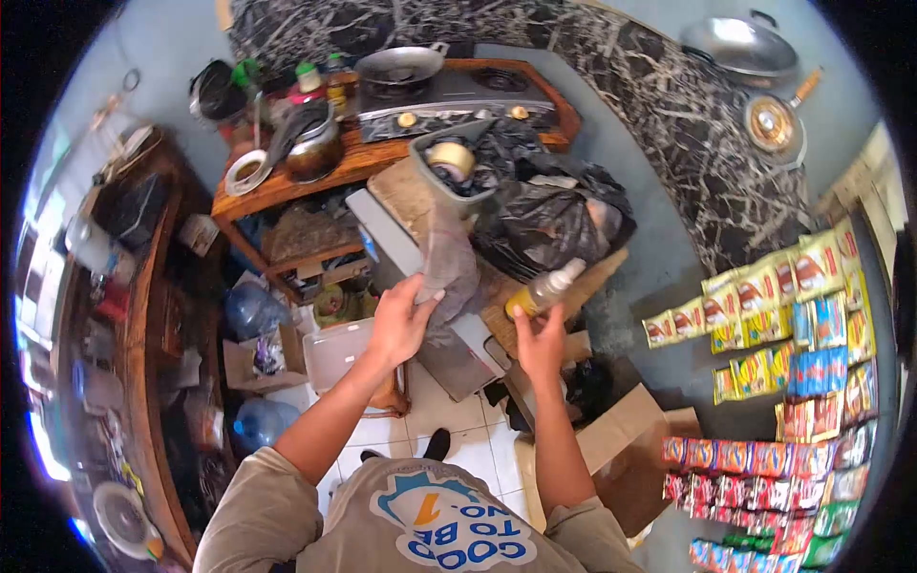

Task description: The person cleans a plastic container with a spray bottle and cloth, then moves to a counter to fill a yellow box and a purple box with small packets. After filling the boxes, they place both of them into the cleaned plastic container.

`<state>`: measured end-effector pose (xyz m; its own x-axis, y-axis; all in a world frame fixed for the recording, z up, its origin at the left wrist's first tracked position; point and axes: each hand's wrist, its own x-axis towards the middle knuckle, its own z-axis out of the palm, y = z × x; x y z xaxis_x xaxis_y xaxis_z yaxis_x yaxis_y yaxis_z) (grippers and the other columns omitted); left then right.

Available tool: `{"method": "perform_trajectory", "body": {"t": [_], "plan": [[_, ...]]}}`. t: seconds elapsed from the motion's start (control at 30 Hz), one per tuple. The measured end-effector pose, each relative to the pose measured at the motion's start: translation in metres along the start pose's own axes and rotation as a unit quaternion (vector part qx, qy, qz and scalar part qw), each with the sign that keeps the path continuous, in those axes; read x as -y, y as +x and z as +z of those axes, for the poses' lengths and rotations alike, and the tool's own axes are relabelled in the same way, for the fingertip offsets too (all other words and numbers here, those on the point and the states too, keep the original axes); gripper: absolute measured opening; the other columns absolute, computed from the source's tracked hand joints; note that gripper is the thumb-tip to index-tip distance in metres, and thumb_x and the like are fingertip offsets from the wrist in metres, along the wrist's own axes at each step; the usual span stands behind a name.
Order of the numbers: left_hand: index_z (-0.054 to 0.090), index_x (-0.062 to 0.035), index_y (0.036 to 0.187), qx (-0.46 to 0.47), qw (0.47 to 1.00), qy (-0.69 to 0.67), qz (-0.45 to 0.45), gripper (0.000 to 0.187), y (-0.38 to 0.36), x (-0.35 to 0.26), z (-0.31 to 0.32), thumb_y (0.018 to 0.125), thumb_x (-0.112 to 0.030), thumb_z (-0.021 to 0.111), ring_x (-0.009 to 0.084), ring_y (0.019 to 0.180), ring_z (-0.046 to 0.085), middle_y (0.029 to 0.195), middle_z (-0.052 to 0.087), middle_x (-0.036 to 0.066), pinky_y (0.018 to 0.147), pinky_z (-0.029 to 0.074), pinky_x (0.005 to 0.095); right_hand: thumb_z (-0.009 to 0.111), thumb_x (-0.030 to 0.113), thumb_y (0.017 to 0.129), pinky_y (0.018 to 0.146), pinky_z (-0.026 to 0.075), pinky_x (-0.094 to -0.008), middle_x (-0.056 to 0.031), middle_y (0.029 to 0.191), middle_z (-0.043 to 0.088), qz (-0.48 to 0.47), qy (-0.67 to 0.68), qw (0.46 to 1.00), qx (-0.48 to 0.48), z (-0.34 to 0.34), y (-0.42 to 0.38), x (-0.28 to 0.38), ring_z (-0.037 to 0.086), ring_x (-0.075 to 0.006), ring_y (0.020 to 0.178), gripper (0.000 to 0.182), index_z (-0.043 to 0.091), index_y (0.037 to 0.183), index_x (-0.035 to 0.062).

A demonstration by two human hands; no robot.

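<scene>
My left hand (399, 320) pinches a thin, greyish cloth (449, 263) between thumb and fingers. It hangs over the edge of a grey box-like unit (382, 234), and its far end is blurred. In my right hand (542, 344) is a small clear bottle (546, 290) with a white top and a yellowish lower part, tilted to the upper right. Just beyond the bottle lies a black plastic bag (544, 224) on a wooden board. A grey bin (430, 158) behind the cloth holds black plastic and a roll of tape (451, 160).
At the back, a gas stove (449, 100) with a pan (401, 65) stands on a wooden table (373, 167). Sachet strips (750, 458) hang at the right. An open cardboard box (626, 454) is by my right arm. Shelves (143, 286) and blue water bottles (263, 420) are at the left.
</scene>
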<state>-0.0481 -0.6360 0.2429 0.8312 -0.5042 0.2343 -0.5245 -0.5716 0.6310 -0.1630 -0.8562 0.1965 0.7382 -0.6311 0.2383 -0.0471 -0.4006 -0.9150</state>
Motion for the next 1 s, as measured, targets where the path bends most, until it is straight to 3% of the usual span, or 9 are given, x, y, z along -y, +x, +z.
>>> {"method": "perform_trajectory", "body": {"t": [0.07, 0.1, 0.2, 0.27, 0.53, 0.6, 0.63, 0.77, 1.0], "plan": [[0.059, -0.0034, 0.131, -0.091, 0.933, -0.346, -0.037, 0.033, -0.021, 0.001, -0.017, 0.1, -0.014, 0.062, 0.017, 0.109, 0.065, 0.118, 0.071, 0.012, 0.096, 0.048, 0.0334, 0.074, 0.023, 0.094, 0.099, 0.047, -0.0406, -0.0172, 0.124, 0.063, -0.004, 0.073, 0.997, 0.008, 0.0, -0.013, 0.016, 0.061, -0.0267, 0.117, 0.054, 0.048, 0.134, -0.0016], [0.055, -0.0011, 0.139, -0.106, 0.913, -0.39, -0.05, 0.037, -0.031, 0.002, -0.03, 0.104, -0.015, 0.058, 0.0111, 0.114, 0.06, 0.125, 0.069, 0.008, 0.102, 0.045, 0.029, 0.073, 0.019, 0.095, 0.1, 0.047, -0.0404, -0.016, 0.125, 0.062, -0.029, 0.133, 0.991, 0.012, 0.004, -0.019, 0.012, 0.06, -0.0255, 0.117, 0.053, 0.046, 0.136, -0.0015], [0.056, -0.0003, 0.138, -0.173, 0.871, -0.457, -0.041, 0.037, -0.059, 0.008, -0.064, 0.105, -0.017, 0.057, 0.0139, 0.114, 0.061, 0.126, 0.067, 0.007, 0.102, 0.046, 0.0303, 0.069, 0.011, 0.094, 0.1, 0.048, -0.0407, -0.0133, 0.125, 0.059, -0.039, 0.229, 0.972, 0.039, 0.017, -0.04, 0.004, 0.06, -0.0253, 0.115, 0.055, 0.041, 0.139, -0.0008], [0.057, 0.0016, 0.137, -0.201, 0.867, -0.45, -0.074, 0.039, -0.08, 0.024, -0.079, 0.108, -0.024, 0.053, 0.0146, 0.114, 0.06, 0.126, 0.065, 0.007, 0.101, 0.046, 0.0303, 0.066, 0.006, 0.091, 0.1, 0.048, -0.0422, -0.0125, 0.119, 0.06, -0.056, 0.369, 0.921, 0.11, 0.026, -0.057, 0.028, 0.061, -0.025, 0.111, 0.053, 0.041, 0.137, -0.0002], [0.065, 0.002, 0.117, -0.106, 0.85, -0.48, -0.188, 0.05, -0.162, 0.038, -0.089, 0.11, -0.042, 0.043, 0.0112, 0.094, 0.061, 0.102, 0.069, 0.003, 0.086, 0.049, 0.0289, 0.073, 0.002, 0.076, 0.076, 0.057, -0.0343, -0.0132, 0.122, 0.063, 0.069, 0.409, 0.841, 0.348, 0.088, -0.116, 0.075, 0.065, -0.0135, 0.085, 0.055, 0.053, 0.127, 0.0003], [0.066, 0.0021, 0.117, -0.046, 0.856, -0.467, -0.218, 0.051, -0.182, 0.045, -0.089, 0.11, -0.043, 0.043, 0.0105, 0.094, 0.061, 0.103, 0.069, 0.004, 0.086, 0.049, 0.0291, 0.077, 0.005, 0.08, 0.074, 0.056, -0.035, -0.0132, 0.119, 0.064, 0.127, 0.321, 0.874, 0.342, 0.101, -0.138, 0.098, 0.067, -0.0167, 0.081, 0.049, 0.055, 0.124, 0.0026], [0.066, 0.0023, 0.116, 0.018, 0.858, -0.45, -0.247, 0.052, -0.192, 0.049, -0.09, 0.111, -0.043, 0.042, 0.0099, 0.093, 0.06, 0.103, 0.069, 0.004, 0.086, 0.049, 0.0292, 0.084, 0.006, 0.08, 0.077, 0.055, -0.032, -0.0062, 0.11, 0.067, 0.003, 0.273, 0.921, 0.277, 0.117, -0.147, 0.095, 0.066, -0.0137, 0.085, 0.048, 0.059, 0.121, 0.0043], [0.068, 0.0027, 0.114, -0.034, 0.856, -0.462, -0.228, 0.05, -0.219, 0.057, -0.102, 0.111, -0.041, 0.042, 0.01, 0.09, 0.06, 0.099, 0.069, 0.003, 0.083, 0.049, 0.0284, 0.088, 0.004, 0.075, 0.084, 0.054, -0.0309, -0.0028, 0.105, 0.067, 0.171, 0.244, 0.896, 0.33, 0.141, -0.16, 0.101, 0.065, -0.0126, 0.094, 0.048, 0.062, 0.115, 0.0045], [0.066, 0.0056, 0.121, -0.179, 0.848, -0.445, -0.225, 0.04, -0.261, 0.083, -0.139, 0.109, -0.03, 0.051, 0.0107, 0.094, 0.064, 0.106, 0.073, 0.008, 0.087, 0.051, 0.0278, 0.09, 0.007, 0.072, 0.083, 0.051, -0.0301, -0.0009, 0.103, 0.064, 0.032, 0.227, 0.908, 0.35, 0.166, -0.178, 0.14, 0.061, -0.0113, 0.092, 0.051, 0.062, 0.113, 0.0059]]}}
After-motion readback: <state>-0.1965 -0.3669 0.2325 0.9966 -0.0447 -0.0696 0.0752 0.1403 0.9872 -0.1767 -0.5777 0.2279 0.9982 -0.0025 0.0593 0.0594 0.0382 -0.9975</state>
